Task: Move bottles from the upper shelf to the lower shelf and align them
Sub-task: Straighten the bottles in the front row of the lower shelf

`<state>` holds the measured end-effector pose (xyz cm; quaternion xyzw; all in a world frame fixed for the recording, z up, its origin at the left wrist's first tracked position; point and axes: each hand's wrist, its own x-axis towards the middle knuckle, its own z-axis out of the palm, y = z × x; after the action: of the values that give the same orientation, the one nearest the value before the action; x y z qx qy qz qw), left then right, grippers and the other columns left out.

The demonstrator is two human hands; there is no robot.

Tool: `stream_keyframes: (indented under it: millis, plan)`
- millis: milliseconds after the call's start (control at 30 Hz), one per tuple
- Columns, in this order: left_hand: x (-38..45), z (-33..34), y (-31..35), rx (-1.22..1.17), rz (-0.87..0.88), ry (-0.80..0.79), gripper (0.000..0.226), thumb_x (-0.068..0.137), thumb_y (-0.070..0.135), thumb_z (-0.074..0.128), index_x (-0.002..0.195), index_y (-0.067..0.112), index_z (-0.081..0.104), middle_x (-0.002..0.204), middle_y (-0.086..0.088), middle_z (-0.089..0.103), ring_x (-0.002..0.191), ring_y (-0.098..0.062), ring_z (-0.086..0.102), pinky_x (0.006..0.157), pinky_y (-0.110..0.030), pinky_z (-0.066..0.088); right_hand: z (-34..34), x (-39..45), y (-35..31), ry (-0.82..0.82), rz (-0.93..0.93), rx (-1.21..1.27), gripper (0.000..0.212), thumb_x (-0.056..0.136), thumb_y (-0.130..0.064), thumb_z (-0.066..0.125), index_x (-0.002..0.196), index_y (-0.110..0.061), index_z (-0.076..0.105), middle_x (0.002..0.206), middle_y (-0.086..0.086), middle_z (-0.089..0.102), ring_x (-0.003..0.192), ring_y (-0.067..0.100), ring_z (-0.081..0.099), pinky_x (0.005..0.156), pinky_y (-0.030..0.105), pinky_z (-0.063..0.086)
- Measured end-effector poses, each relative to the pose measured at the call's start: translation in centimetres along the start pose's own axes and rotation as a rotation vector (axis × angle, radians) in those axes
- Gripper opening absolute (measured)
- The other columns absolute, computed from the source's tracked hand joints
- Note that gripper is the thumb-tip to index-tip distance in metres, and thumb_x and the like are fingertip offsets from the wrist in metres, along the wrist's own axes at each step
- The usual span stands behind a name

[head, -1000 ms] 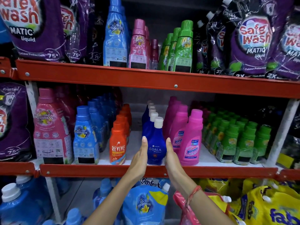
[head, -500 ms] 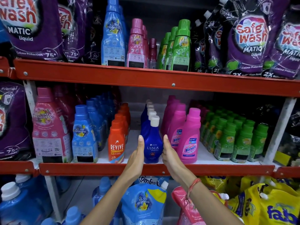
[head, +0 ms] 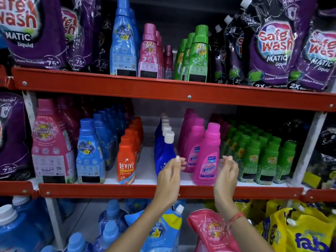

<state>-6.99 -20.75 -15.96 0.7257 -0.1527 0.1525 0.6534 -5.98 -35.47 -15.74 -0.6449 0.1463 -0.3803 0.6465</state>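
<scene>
On the lower shelf [head: 112,191] the front pink Vanish bottle [head: 208,157] stands upright between my two hands. My left hand [head: 170,176] is raised flat just left of it, partly covering the dark blue Ujala bottle [head: 164,151]. My right hand [head: 227,174] is raised just right of the Vanish bottle, in front of the green bottles [head: 269,160]. Neither hand holds anything, and I cannot tell whether either touches the pink bottle. On the upper shelf [head: 163,90] stand a tall blue bottle [head: 123,42], pink bottles [head: 149,53] and green bottles [head: 198,55].
Orange Revive bottles [head: 127,160], blue [head: 90,153] and large pink [head: 50,142] softener bottles fill the lower shelf's left. Purple Safe Wash pouches [head: 272,51] hang at both upper ends. Refill pouches [head: 163,231] and blue jugs [head: 16,228] sit below the shelf.
Both hands have left the blue Ujala bottle and shifted right, now flanking the front pink Vanish bottle. The Ujala bottle stays in its row.
</scene>
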Motion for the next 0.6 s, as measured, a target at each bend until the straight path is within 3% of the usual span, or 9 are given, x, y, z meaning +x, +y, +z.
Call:
stream_keyframes:
  millis: [100, 200, 267, 300, 333, 367, 467, 567, 600]
  plan:
    - [0.6, 2.2, 0.8, -0.053, -0.194, -0.124, 0.087, 0.067, 0.095, 0.019, 0.117, 0.037, 0.061, 0.131, 0.004, 0.064, 0.124, -0.012, 0.056, 0.115, -0.045, 0.037, -0.8, 1.7, 0.1, -0.186, 0.222, 0.003, 0.077, 0.092, -0.067, 0.016, 0.15, -0.019, 0.03, 0.157, 0.006, 0.034, 0.144, 0.025, 0.032, 0.116, 0.045, 0.026]
    - [1.3, 3.6, 1.3, -0.021, -0.346, -0.248, 0.128, 0.051, 0.103, 0.008, 0.148, 0.025, 0.039, 0.153, -0.002, 0.044, 0.143, -0.021, 0.037, 0.123, -0.047, 0.023, -1.4, 2.0, -0.6, -0.35, 0.33, 0.09, 0.079, 0.092, -0.067, 0.011, 0.153, -0.018, 0.02, 0.16, 0.005, 0.026, 0.147, 0.022, 0.025, 0.117, 0.039, 0.021]
    - [1.5, 4.4, 1.7, -0.021, -0.385, -0.31, 0.122, 0.058, 0.095, 0.006, 0.153, 0.022, 0.028, 0.158, -0.003, 0.036, 0.146, -0.022, 0.031, 0.124, -0.045, 0.02, -1.5, 2.7, -0.3, -0.393, 0.34, 0.084, 0.067, 0.089, -0.068, 0.012, 0.131, -0.029, 0.046, 0.128, -0.005, 0.059, 0.12, 0.014, 0.055, 0.102, 0.027, 0.042]
    - [1.6, 4.7, 1.7, -0.022, -0.396, -0.326, 0.121, 0.059, 0.094, 0.006, 0.153, 0.021, 0.025, 0.159, -0.002, 0.033, 0.147, -0.021, 0.029, 0.124, -0.044, 0.019, -1.5, 2.8, -0.4, -0.401, 0.343, 0.062, 0.052, 0.088, -0.068, 0.014, 0.103, -0.035, 0.051, 0.091, -0.016, 0.066, 0.086, 0.001, 0.06, 0.077, 0.014, 0.048]
    - [1.7, 4.9, 1.7, -0.023, -0.409, -0.334, 0.122, 0.059, 0.094, 0.006, 0.154, 0.02, 0.024, 0.16, -0.003, 0.032, 0.148, -0.021, 0.028, 0.124, -0.043, 0.018, -1.5, 2.9, -0.4, -0.418, 0.335, 0.062, 0.045, 0.09, -0.066, 0.014, 0.085, -0.035, 0.046, 0.06, -0.019, 0.059, 0.06, -0.004, 0.052, 0.054, 0.009, 0.043]
    - [1.8, 5.1, 1.7, -0.025, -0.416, -0.342, 0.12, 0.06, 0.092, 0.006, 0.154, 0.02, 0.023, 0.16, -0.003, 0.032, 0.148, -0.021, 0.027, 0.124, -0.041, 0.018, -1.5, 3.0, -0.2, -0.424, 0.329, 0.075, 0.05, 0.093, -0.064, 0.013, 0.083, -0.031, 0.049, 0.047, -0.016, 0.055, 0.048, -0.004, 0.048, 0.045, 0.009, 0.037]
    - [1.9, 5.3, 1.9, -0.04, -0.408, -0.352, 0.112, 0.063, 0.084, 0.007, 0.154, 0.02, 0.021, 0.16, -0.004, 0.031, 0.148, -0.021, 0.026, 0.124, -0.042, 0.019, -1.5, 3.5, 0.6, -0.503, 0.291, 0.043, 0.078, 0.092, -0.066, 0.01, 0.126, -0.014, 0.058, 0.082, -0.004, 0.07, 0.061, -0.002, 0.056, 0.053, 0.014, 0.039]
    - [2.1, 4.9, 1.9, -0.063, -0.394, -0.314, 0.124, 0.055, 0.095, 0.008, 0.153, 0.021, 0.024, 0.16, -0.006, 0.032, 0.148, -0.023, 0.027, 0.124, -0.046, 0.019, -1.6, 3.4, 0.6, -0.544, 0.288, 0.026, 0.079, 0.094, -0.062, 0.01, 0.133, -0.01, 0.055, 0.052, -0.016, 0.06, 0.042, -0.006, 0.052, 0.042, 0.008, 0.036]
    - [2.2, 4.7, 1.6, -0.059, -0.394, -0.288, 0.137, 0.045, 0.103, 0.009, 0.153, 0.022, 0.026, 0.16, -0.006, 0.032, 0.148, -0.024, 0.027, 0.124, -0.048, 0.02, -1.5, 3.4, 0.7, -0.556, 0.278, 0.036, 0.079, 0.094, -0.062, 0.011, 0.133, -0.009, 0.055, 0.055, -0.016, 0.062, 0.044, -0.007, 0.054, 0.043, 0.006, 0.038]
